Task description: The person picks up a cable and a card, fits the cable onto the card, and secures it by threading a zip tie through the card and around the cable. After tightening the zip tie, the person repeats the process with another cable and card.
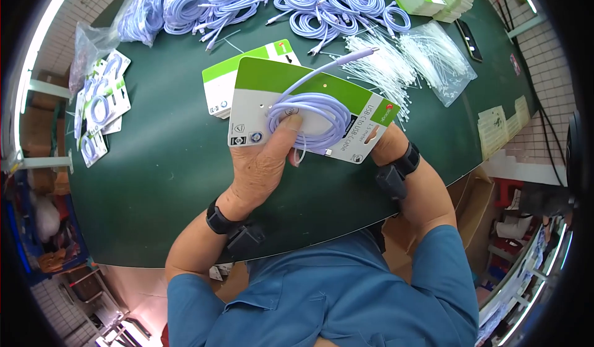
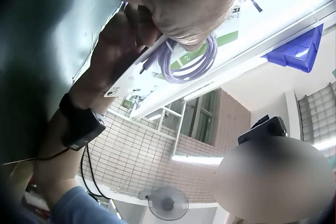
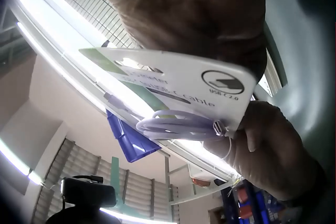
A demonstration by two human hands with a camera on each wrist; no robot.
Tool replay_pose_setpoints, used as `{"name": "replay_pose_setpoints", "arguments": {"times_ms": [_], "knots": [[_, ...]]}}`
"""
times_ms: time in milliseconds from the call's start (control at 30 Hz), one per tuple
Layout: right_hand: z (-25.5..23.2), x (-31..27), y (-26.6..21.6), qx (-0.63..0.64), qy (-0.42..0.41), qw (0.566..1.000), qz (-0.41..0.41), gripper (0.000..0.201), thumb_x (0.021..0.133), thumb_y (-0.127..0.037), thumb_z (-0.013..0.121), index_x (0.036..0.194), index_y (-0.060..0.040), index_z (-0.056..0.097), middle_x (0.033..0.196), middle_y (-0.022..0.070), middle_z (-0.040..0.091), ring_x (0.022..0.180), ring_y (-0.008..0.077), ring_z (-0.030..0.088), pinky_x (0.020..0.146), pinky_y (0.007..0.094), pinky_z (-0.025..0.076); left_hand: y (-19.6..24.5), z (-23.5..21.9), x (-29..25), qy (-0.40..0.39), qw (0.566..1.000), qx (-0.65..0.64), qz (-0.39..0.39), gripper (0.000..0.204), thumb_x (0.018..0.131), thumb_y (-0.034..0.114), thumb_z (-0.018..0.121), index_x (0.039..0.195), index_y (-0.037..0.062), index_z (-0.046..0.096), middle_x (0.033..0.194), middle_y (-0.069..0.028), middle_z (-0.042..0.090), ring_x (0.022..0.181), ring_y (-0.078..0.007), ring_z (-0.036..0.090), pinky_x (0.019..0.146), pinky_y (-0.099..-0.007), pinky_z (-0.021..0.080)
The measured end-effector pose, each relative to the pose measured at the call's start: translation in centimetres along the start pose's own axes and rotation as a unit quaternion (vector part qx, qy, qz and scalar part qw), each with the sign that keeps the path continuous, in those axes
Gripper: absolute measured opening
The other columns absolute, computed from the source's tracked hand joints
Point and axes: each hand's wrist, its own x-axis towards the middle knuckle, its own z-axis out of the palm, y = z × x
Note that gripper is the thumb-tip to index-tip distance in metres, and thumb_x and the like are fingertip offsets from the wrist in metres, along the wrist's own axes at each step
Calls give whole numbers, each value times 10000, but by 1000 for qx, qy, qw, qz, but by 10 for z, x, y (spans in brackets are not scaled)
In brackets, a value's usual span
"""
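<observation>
Two hands: both on one backing card, raised above the table.
Coiled cable: flat on card face, free end trailing away up-right.
Left hand: thumb clamps coil, fingers beneath.
Right hand: grips card's right edge; fingers hidden.

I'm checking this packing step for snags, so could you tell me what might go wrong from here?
1. The coiled lilac cable is held flat only by the left hand thumb; easing that grip could let the coil spring open.
2. One cable end juts past the backing card edge and could snag the loose white ties beside it.
3. The right hand holds the card only at one corner, so it may tilt or bend.
</observation>
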Motion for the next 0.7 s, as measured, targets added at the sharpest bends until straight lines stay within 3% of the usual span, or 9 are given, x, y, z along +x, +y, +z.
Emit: {"name": "replay_pose_setpoints", "arguments": {"times_ms": [33, 100, 133, 233, 267, 367, 500, 700], "knots": [[11, -5, -10, -119, 17, 993, 16, 362, 1034, -145, 725, 1378, -40, 691, 1317, 107, 741, 1167, 195, 715, 969, 327, 597, -1, -1, 1, 8, 1000, -9, 1, 282, 996, 44, 746, 1251, -1, 635, 1028, -91, 708, 678, -113, 647, 471, -252, 507], [29, -10, -26, -354, 43, 933, 45, 360, 1030, -126, 722, 1376, -36, 684, 1330, 105, 726, 1184, 193, 701, 968, 322, 590, 0, -3, 4, 4, 1000, -11, -20, 278, 994, 65, 755, 1238, -6, 642, 1009, -80, 709, 652, -99, 637, 459, -240, 493], [30, -8, -24, -363, 38, 930, 52, 360, 1030, -126, 722, 1376, -36, 684, 1330, 105, 726, 1184, 193, 701, 968, 322, 590, 1, -3, 5, 1, 999, -12, -30, 277, 994, 75, 759, 1231, -9, 645, 999, -75, 710, 640, -92, 632, 453, -234, 487], [17, 2, 1, -170, -80, 976, -110, 380, 1030, -110, 712, 1398, -37, 654, 1325, 92, 714, 1194, 196, 690, 968, 321, 583, 3, -3, 8, 15, 998, -12, -53, 277, 988, 94, 766, 1216, -16, 654, 979, -73, 713, 610, -85, 621, 442, -230, 477], [6, 2, 13, -175, -84, 976, -103, 380, 1030, -110, 712, 1398, -37, 654, 1325, 92, 714, 1194, 196, 690, 968, 321, 583, 4, -2, 7, 17, 998, -7, -66, 278, 985, 103, 770, 1208, -19, 658, 970, -72, 715, 596, -81, 616, 437, -227, 472], [-21, 1, 40, 4, -86, 991, -99, 422, 1033, -120, 711, 1438, -53, 613, 1334, 83, 704, 1190, 200, 688, 974, 328, 584, 6, 3, 3, 14, 998, -15, -59, 291, 975, 110, 774, 1207, -25, 661, 963, -72, 719, 582, -82, 613, 435, -226, 470], [-11, 3, 36, -44, -80, 984, -152, 450, 1031, -133, 722, 1452, -47, 590, 1325, 90, 703, 1179, 193, 688, 973, 321, 585, 6, 3, 4, 6, 998, -13, -65, 304, 968, 117, 770, 1211, -33, 665, 965, -72, 727, 578, -78, 612, 431, -222, 466], [3, 14, 27, 29, -83, 993, -74, 457, 1019, -139, 736, 1442, -41, 596, 1325, 94, 703, 1182, 190, 686, 969, 320, 587, 8, 2, 7, 6, 996, 4, -90, 316, 967, 126, 761, 1224, -31, 666, 954, -61, 727, 591, -65, 615, 427, -215, 458]]}}
